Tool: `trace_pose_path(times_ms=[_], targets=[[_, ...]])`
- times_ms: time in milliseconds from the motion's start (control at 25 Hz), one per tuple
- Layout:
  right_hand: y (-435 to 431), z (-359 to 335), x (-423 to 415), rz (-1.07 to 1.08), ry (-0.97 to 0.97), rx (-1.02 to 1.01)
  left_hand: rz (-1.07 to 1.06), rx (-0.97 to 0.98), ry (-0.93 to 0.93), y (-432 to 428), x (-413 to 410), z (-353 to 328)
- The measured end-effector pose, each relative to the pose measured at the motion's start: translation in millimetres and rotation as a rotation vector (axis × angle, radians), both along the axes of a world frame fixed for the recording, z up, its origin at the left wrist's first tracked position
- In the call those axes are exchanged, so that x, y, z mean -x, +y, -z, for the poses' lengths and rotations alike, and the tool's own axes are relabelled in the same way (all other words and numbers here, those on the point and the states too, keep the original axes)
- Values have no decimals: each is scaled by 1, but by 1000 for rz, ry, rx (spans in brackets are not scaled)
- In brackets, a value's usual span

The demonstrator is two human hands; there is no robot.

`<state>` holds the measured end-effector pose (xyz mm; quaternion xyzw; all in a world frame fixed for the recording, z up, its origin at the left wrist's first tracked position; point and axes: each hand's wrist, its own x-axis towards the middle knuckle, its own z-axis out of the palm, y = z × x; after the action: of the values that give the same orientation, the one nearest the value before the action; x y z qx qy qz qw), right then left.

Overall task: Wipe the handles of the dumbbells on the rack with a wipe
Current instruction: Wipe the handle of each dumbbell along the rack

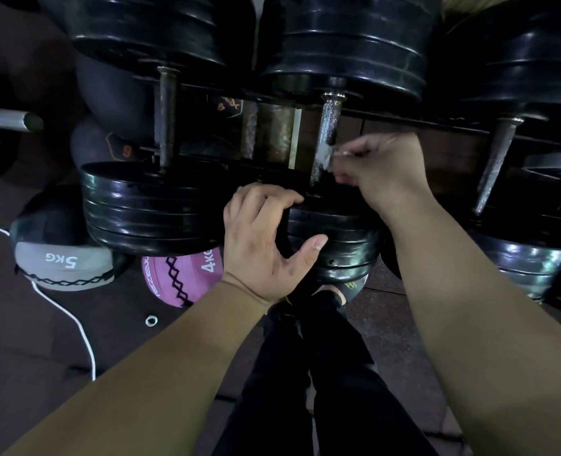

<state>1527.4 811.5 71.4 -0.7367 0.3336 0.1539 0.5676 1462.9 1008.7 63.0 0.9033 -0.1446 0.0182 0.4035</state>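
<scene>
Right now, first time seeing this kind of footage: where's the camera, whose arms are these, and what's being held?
There is one camera, worn on a person's head and looking down; there is no machine. The two bare arms are the wearer's, with their dark-clothed legs below. Dumbbells lie across a rack. The right hand pinches a small white wipe against the metal handle of the middle dumbbell. The left hand grips that dumbbell's near plates, fingers curled over the edge. On the floor underneath are a grey 5 kg ball, a pink 4 kg ball and a white cord.
</scene>
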Motion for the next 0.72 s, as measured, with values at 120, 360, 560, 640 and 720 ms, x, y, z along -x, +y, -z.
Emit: trace_pose_path(times_ms=[120, 360, 560, 640, 720], targets=[[-3, -5, -1, -118, 58, 43, 5, -15, -1, 0, 0, -1], [-4, 1, -20, 90, -75, -28, 2, -15, -4, 0, 0, 0], [-6, -5, 3, -225, 94, 76, 2, -37, -11, 0, 0, -1], [-7, -7, -10, -79, -15, 30, 2, -36, -11, 0, 0, -1], [-9, 0, -22, 65, -134, -32, 0, -46, -17, 0, 1, 1]])
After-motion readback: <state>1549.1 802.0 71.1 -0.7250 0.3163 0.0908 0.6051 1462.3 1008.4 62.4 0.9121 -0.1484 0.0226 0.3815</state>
